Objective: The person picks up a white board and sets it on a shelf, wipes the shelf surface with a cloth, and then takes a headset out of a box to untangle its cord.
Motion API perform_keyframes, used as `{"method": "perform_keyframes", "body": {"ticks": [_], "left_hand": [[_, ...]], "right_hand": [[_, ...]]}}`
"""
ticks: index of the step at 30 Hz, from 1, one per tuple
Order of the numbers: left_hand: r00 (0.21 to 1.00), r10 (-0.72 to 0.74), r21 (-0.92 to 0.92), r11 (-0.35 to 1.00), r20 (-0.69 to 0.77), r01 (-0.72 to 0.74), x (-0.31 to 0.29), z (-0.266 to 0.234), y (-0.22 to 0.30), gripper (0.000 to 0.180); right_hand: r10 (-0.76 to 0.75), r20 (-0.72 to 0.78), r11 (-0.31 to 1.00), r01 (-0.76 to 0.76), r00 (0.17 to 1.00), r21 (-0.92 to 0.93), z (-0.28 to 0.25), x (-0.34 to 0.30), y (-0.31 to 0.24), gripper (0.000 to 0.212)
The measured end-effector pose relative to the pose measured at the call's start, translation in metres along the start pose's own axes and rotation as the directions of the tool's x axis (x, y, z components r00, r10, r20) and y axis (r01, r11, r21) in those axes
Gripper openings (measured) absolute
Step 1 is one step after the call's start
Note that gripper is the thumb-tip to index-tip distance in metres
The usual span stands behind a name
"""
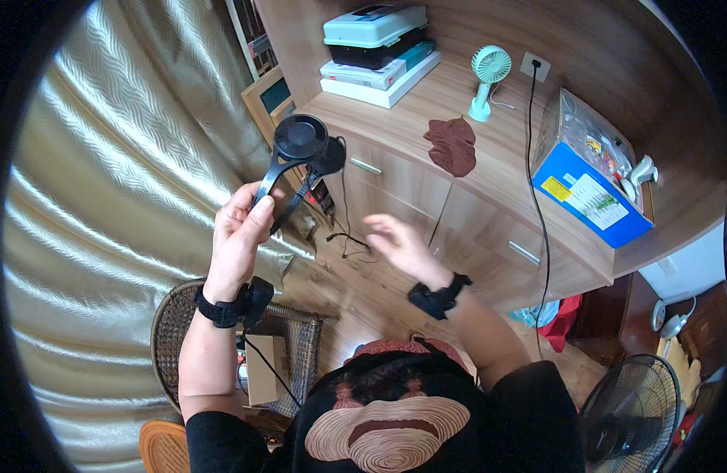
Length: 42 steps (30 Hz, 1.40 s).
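A pair of black headphones (300, 138) is raised at the left, in front of the curtain and the cabinet's edge. My left hand (245, 229) is closed round its headband, with the round ear cups up and away from me. From the headphones a thin black cable (345, 193) hangs down and bunches lower, close to the fingertips of my right hand (399, 244). That hand is slightly blurred, its fingers stretched out and apart, and nothing shows in it. Each wrist wears a black strap with a small black box.
On the wooden cabinet top lies a brown cloth (452, 147) near a mint-green handheld fan (488, 79). Stacked boxes (375, 47) stand at the left, a blue carton (592, 193) at the right. A black power cord (537, 181) hangs over the edge. Nearby are a wicker chair (170, 339) and a floor fan (635, 418).
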<state>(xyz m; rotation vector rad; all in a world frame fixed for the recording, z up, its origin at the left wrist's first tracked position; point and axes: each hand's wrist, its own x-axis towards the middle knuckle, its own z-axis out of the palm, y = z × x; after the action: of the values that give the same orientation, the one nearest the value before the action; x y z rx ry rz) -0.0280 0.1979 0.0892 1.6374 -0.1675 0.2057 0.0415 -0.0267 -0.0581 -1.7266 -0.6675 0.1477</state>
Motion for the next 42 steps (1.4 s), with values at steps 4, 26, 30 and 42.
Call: {"method": "perform_keyframes", "body": {"ticks": [4,26,30,42], "left_hand": [[0.998,-0.031,0.035,0.999,0.055,0.029,0.002,0.016,0.009,0.022],[0.953,-0.245,0.075,0.969,0.180,0.235,-0.021,0.004,0.012,0.019],[0.922,-0.309,0.046,0.951,0.234,0.307,-0.023,0.005,0.018,0.020],[0.972,-0.222,0.185,0.955,-0.080,0.234,-0.017,0.000,0.017,0.019]], "right_hand": [[-0.067,-0.161,0.997,0.071,0.985,0.017,0.054,0.040,-0.006,0.046],[-0.259,-0.168,0.900,0.175,0.951,-0.398,0.012,0.064,-0.067,0.010],[-0.450,-0.298,0.869,0.336,0.842,-0.363,-0.008,0.070,-0.064,0.007],[0.142,-0.242,0.980,-0.170,0.960,-0.101,-0.033,0.060,0.043,0.018]]}}
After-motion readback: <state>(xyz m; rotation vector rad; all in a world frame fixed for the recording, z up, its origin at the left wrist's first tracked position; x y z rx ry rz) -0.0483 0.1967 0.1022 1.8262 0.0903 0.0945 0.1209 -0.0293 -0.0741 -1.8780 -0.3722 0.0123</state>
